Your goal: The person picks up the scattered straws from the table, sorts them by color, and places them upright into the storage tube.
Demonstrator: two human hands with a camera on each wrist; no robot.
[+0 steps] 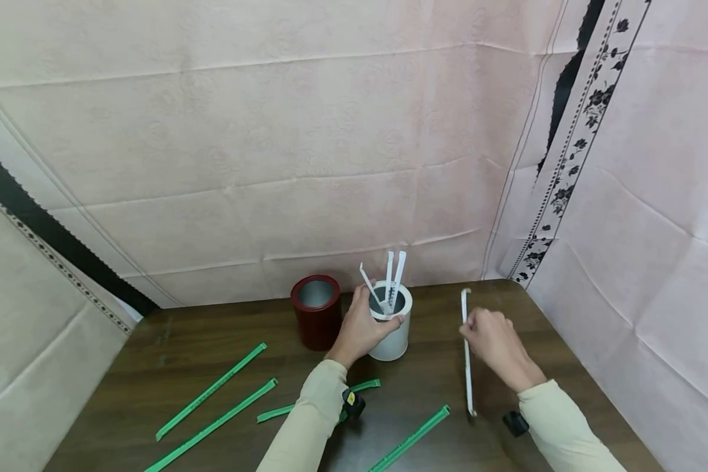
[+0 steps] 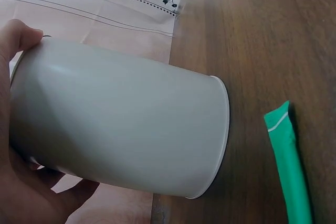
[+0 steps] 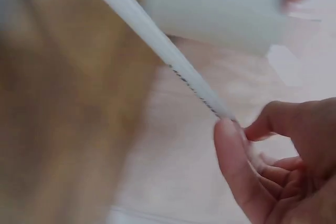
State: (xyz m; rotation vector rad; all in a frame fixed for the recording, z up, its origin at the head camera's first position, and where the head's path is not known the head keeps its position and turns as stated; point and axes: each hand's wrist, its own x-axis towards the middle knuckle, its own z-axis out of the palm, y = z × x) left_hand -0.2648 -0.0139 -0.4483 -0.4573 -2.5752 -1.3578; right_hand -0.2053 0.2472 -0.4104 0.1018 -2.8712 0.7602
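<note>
My left hand [image 1: 360, 328] grips the upper part of a white cylindrical canister [image 1: 394, 344], its thumb and fingers spread around the rim. Several slim white wrapped straws [image 1: 389, 278] stick up out of the canister's open top. The left wrist view shows the canister's smooth side [image 2: 121, 119] with the hand [image 2: 31, 182] around its top end. To the right, my right hand [image 1: 498, 344] pinches a long white wrapped straw [image 1: 468, 377] between thumb and fingertips. Dark printing runs along this straw [image 3: 184, 80] in the right wrist view, where the background is blurred.
A dark red open canister [image 1: 318, 324] stands just left of the white one. Several green wrapped straws [image 1: 212, 391] lie spread over the brown wooden table [image 1: 307, 446], one partly behind the left forearm. Pale patterned cloth [image 1: 301, 144] hangs behind and along both sides.
</note>
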